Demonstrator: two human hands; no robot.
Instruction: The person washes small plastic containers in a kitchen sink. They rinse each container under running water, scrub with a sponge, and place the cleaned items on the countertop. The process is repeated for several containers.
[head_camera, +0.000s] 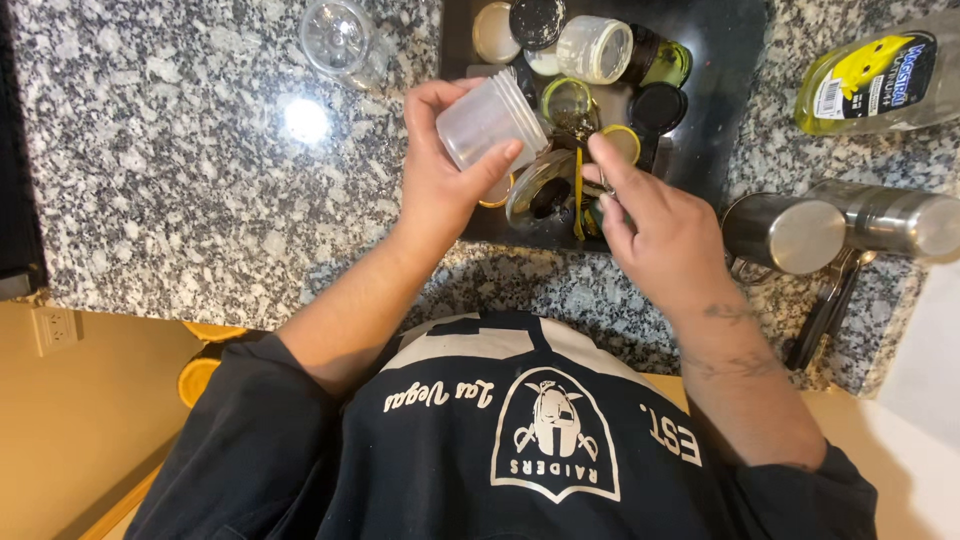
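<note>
My left hand (440, 175) grips a small frosted plastic jar (487, 118) with a threaded neck, held on its side over the near edge of a black sink (735, 60). My right hand (655, 220) is closed with thumb and forefinger pinched on something small above a glass jar (540, 185) lying in the sink; what it pinches is too small to tell. Several jars and lids, black, yellow and white, fill the sink, among them a white-lidded jar (595, 48).
Speckled granite counter (180, 170) surrounds the sink. A clear glass (338, 38) stands upside down at the back left. A yellow dish soap bottle (880, 80) lies at the right. A steel faucet (840, 225) sits near my right hand.
</note>
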